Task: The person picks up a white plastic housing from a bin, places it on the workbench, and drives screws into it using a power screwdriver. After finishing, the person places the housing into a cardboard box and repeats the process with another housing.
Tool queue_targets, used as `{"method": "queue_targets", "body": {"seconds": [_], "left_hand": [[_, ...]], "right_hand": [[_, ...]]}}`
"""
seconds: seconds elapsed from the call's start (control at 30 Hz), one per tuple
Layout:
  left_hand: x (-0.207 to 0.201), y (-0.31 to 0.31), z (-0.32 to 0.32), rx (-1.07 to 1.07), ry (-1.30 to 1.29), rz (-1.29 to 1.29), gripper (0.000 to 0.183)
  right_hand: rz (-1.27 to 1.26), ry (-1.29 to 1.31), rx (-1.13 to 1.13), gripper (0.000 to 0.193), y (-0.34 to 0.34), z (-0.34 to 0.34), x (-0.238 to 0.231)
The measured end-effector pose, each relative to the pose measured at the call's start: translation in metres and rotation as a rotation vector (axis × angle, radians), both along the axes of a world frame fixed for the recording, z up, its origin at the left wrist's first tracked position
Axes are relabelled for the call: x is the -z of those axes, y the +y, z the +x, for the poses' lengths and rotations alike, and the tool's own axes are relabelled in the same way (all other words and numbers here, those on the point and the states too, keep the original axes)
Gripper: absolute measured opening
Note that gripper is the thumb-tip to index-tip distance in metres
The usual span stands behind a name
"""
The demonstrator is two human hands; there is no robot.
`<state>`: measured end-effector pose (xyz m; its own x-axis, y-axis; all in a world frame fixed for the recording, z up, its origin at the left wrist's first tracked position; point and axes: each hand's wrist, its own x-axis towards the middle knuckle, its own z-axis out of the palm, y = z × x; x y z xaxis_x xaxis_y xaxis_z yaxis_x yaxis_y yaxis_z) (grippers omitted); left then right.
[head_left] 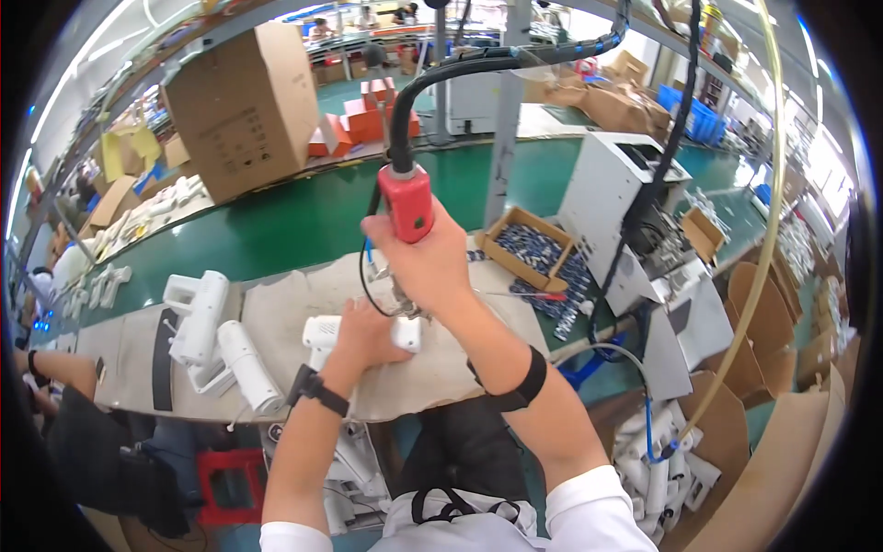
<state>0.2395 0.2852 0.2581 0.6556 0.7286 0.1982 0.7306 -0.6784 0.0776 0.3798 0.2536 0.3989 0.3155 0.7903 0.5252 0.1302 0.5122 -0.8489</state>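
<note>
My right hand (428,262) wraps around a power screwdriver with a red top (406,204), which hangs from a thick black cable. The tool's lower end points down at a white plastic housing (322,333), but my hand and wrist hide most of the tip. My left hand (366,333) is closed over that housing and holds it against the cardboard-covered bench; slots show at its left end. To the left lie more white housings (200,317), one with a handle loop, and a white cylindrical one (248,366) beside them.
An open carton of small dark and silver parts (526,247) stands right of my hands, with more spilled around it. A red-handled tool (552,296) lies nearby. Behind runs a green surface (349,198). A white machine (612,189) stands right; a co-worker's arm (69,368) shows left.
</note>
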Motion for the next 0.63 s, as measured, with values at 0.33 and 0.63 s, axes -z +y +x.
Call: {"method": "queue_targets", "body": {"seconds": [0.33,0.63], "left_hand": [[-0.010,-0.014,0.025,-0.230,0.154,-0.312,0.066],[-0.012,-0.012,0.022,-0.245,0.181,-0.338,0.067]], "right_hand": [[0.060,0.229,0.011,0.012,-0.002,0.017,-0.003],[0.058,0.200,-0.035,0.013,0.017,0.000,0.013]]}}
